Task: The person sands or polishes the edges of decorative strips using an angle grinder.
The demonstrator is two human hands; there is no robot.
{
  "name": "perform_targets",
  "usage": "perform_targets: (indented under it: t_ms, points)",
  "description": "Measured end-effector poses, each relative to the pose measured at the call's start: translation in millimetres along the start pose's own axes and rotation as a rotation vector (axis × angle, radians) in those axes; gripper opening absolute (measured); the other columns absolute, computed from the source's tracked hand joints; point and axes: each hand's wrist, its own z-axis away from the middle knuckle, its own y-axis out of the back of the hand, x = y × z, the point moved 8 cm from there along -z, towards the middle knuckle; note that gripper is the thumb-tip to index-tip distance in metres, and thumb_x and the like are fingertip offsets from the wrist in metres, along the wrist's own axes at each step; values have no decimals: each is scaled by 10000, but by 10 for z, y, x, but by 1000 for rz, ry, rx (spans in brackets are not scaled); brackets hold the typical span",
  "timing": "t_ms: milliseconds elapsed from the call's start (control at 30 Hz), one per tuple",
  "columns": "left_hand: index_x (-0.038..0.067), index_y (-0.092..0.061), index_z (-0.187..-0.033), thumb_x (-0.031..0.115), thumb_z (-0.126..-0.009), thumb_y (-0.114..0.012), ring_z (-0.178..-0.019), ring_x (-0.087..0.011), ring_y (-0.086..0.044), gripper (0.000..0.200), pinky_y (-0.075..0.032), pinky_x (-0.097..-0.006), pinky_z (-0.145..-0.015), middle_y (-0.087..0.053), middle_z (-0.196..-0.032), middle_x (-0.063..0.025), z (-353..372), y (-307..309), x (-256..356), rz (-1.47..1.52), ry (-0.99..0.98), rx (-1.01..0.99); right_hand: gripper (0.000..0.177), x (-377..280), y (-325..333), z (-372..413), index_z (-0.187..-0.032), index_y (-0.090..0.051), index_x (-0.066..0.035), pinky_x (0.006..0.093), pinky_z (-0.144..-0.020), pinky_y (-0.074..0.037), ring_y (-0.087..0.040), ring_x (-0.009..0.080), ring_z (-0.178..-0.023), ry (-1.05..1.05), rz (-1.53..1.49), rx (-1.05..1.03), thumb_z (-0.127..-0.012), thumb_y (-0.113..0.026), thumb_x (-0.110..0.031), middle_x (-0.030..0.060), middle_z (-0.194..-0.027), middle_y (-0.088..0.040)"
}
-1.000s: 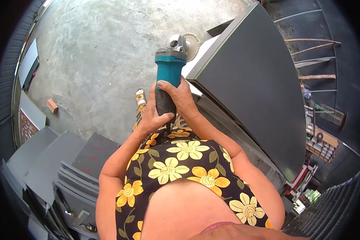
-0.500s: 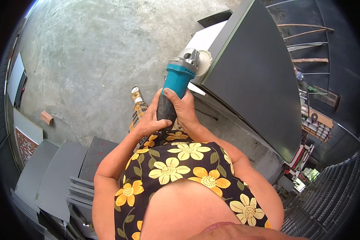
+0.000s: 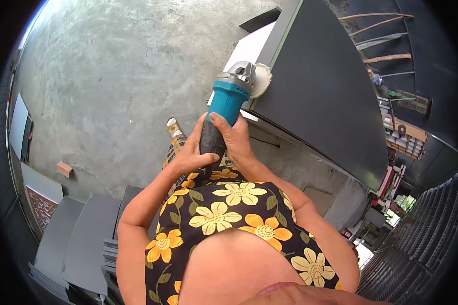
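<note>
Both hands are wrapped round a teal and black angle grinder (image 3: 228, 101) held in front of my body, its metal head pointing away from me. My left hand (image 3: 194, 151) grips the black rear part from the left, thumb across it. From the right, my right hand (image 3: 235, 138) closes on the body, with its thumb on top where teal meets black. A white, frilled polishing pad (image 3: 261, 81) sits on the right side of the grinder's head. It overlaps the near left edge of a large dark grey panel (image 3: 320, 91) in this view.
Under the panel is a white surface (image 3: 247, 51). A brick (image 3: 64, 169) lies on the concrete floor (image 3: 102, 91) at left. Grey panels (image 3: 91, 239) are stacked at lower left. Wooden sticks (image 3: 387, 58) and a box of rolls (image 3: 406, 145) are at right.
The view has turned slightly, so the panel shifts left and the brick shifts right and down. The pad now overlaps more of the panel's edge. Both hands keep the same grip.
</note>
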Motion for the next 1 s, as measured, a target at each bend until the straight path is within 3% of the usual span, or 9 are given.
perform_targets:
  t_ms: [300, 500, 600, 833, 1000]
  points:
    - [53, -114, -1528, 254, -600, -694, -1344, -348, -382, 1113, -291, -407, -1114, -380, -1432, -227, 340, 219, 23, -148, 96, 3, 651, -31, -256, 238, -1206, -470, 26, 316, -869, -501, -609, 196, -977, -95, 60, -163, -815, -751, -413, 130, -1069, -590]
    - [81, -110, -1533, 250, -598, -698, -1322, -369, -411, 1117, -315, -410, -1104, -387, -1428, -236, 441, 241, 18, -227, 113, 8, 627, 192, -283, 271, -1235, -467, 11, 316, -899, -483, -593, 192, -1012, -200, -163, -162, -823, -728, -384, 122, -1087, -582]
    - [82, -117, -1530, 255, -596, -700, -1314, -367, -421, 1115, -326, -413, -1099, -400, -1416, -235, 414, 252, 82, -292, 84, -17, 612, 60, -285, 292, -1234, -479, 11, 316, -899, -480, -592, 185, -1011, -157, -136, -130, -826, -725, -373, 120, -1094, -582]
    - [76, -125, -1526, 280, -597, -700, -1328, -359, -400, 1112, -284, -418, -1122, -396, -1423, -220, 427, 204, 160, -185, 49, -181, 562, -157, -202, 432, -1215, -500, 16, 326, -896, -486, -597, 197, -1024, -113, -3, -232, -815, -731, -304, 126, -1114, -586]
    - [73, -120, -1529, 281, -590, -702, -1360, -359, -353, 1124, -260, -436, -1133, -357, -1453, -209, 539, -10, 51, -131, 28, -212, 639, -85, -30, 593, -1226, -480, 22, 344, -913, -484, -595, 213, -1043, -155, 81, -217, -774, -777, -319, 135, -1121, -579]
